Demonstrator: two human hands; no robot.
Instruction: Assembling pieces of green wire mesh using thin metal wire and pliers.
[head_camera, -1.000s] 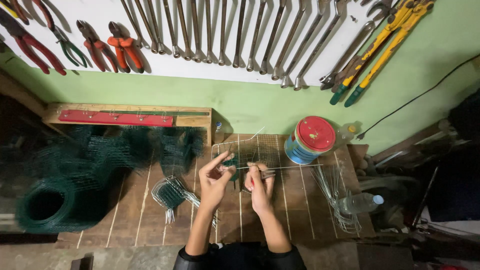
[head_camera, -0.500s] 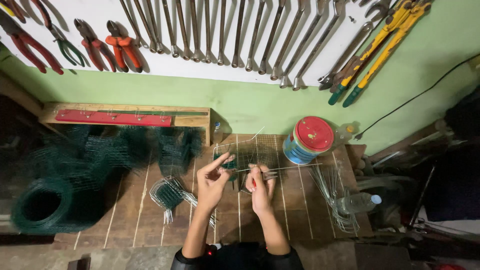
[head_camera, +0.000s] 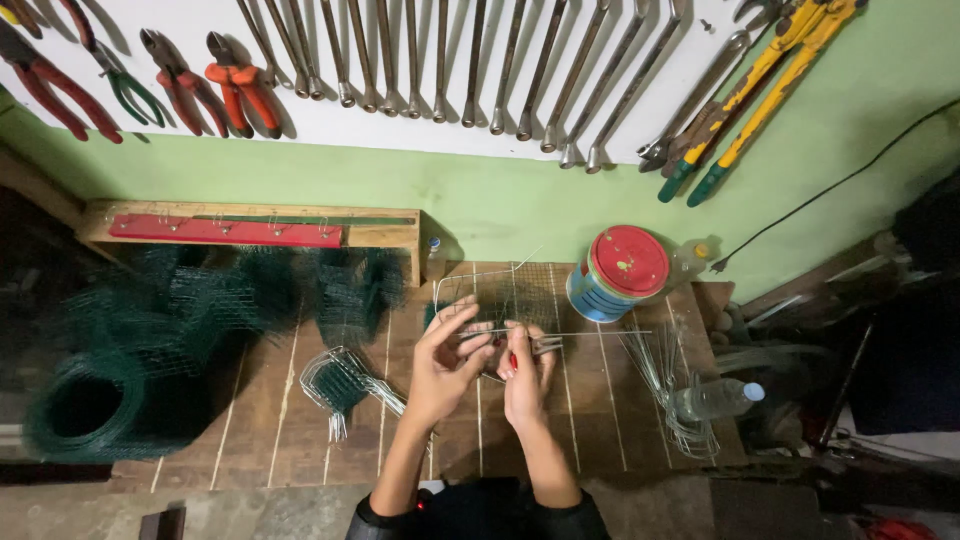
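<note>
- Holding a thin wire (head_camera: 590, 334) over the table (head_camera: 250, 420), the left hand (head_camera: 445, 365) pinches it with fingers half closed.
- Right hand (head_camera: 525, 375) grips red-handled pliers (head_camera: 540, 346), fingers closed.
- Mesh piece (head_camera: 500, 295) looks unfinished; more wires (head_camera: 665, 375) wait nearby.

Bare forearms, left hand (head_camera: 447, 362), right hand (head_camera: 524, 375) ungloved; dark sleeves pushed up near elbows.

Left hand (head_camera: 447, 362) fingers spread, right hand (head_camera: 522, 372) pinched, both close together.
</note>
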